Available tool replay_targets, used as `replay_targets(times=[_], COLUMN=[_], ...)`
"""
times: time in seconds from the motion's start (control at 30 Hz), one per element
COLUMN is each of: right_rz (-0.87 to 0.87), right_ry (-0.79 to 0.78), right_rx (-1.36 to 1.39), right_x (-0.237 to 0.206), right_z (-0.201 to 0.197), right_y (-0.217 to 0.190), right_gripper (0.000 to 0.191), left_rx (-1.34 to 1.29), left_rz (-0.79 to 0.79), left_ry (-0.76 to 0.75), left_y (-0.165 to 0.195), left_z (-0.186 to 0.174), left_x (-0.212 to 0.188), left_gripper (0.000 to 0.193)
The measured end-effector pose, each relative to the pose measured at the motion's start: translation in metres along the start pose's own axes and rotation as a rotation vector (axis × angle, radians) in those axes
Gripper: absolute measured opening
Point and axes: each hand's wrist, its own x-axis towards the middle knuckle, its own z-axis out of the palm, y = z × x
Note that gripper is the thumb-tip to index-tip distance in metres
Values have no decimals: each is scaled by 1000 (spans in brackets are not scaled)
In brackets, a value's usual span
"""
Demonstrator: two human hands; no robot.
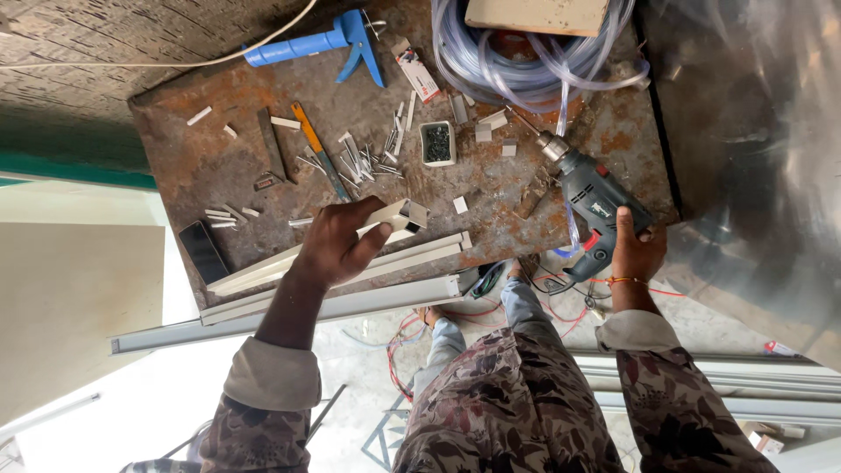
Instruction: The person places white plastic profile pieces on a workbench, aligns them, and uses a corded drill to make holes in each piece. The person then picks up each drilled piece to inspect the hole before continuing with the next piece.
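Grip, left hand (337, 243): clenched over the end of a white hollow profile (399, 219), thumb on its near face, fingers curled over the top; the open square end pokes out just past the fingertips toward the middle of the worktop.
Grip, right hand (635, 250): wrapped round the handle of a grey power drill (589, 197), the red trigger just below the palm; a thin orange thread circles the wrist.
Drill attitude: laid on its side on the worktop (201, 162), chuck and bit aimed up-left toward the hose; it seems to rest on the plate rather than being carried.
Profile position: touching the worktop's near edge, lying on top of longer white strips (350, 280) that overhang that edge to the left; likely pinned by the hand to stop it sliding.
Profile relative to drill: well apart, with bare rusty plate and a small white offcut between them; the bit points away from the profile.
Worktop surface: rusted metal plate, strewn with short white offcuts.
Fasteners: loose screws (372, 158) beside a small tray of dark screws (437, 143), above the left hand.
Hand tools: orange-handled blade (317, 147), blue caulking gun (333, 42) at the far edge.
Other items: coiled clear hose (526, 70), dark phone (203, 252) at the left edge.
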Motion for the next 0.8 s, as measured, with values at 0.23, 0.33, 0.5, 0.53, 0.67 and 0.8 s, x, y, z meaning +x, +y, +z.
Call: replay_targets(times=[0.23, 0.33, 0.5, 0.53, 0.67, 0.8], right_rz=[157, -118, -476, -432, -838, -1216], right_ry=[47, 145, -45, -151, -445, -399], right_rx=[-33, -173, 83, 253, 393, 398], right_x=[-6, -12, -61, -77, -142, -192], right_z=[-4, -13, -37, -44, -97, -135], right_y=[-5, -11, -96, -126, -257, -358], right_gripper=[81, 79, 79, 80, 66, 58], left_rx=[-81, -85, 49, 82, 234, 145], left_rz=[39, 152, 236, 173, 230, 290], left_ry=[-32, 39, 221, 204, 268, 266], left_y=[29, 49, 104, 118, 172, 210], left_z=[-20, -33, -58, -63, -75, -81], left_x=[-5, -12, -27, -30, -52, -82], left_gripper=[36, 34, 30, 29, 31, 32])
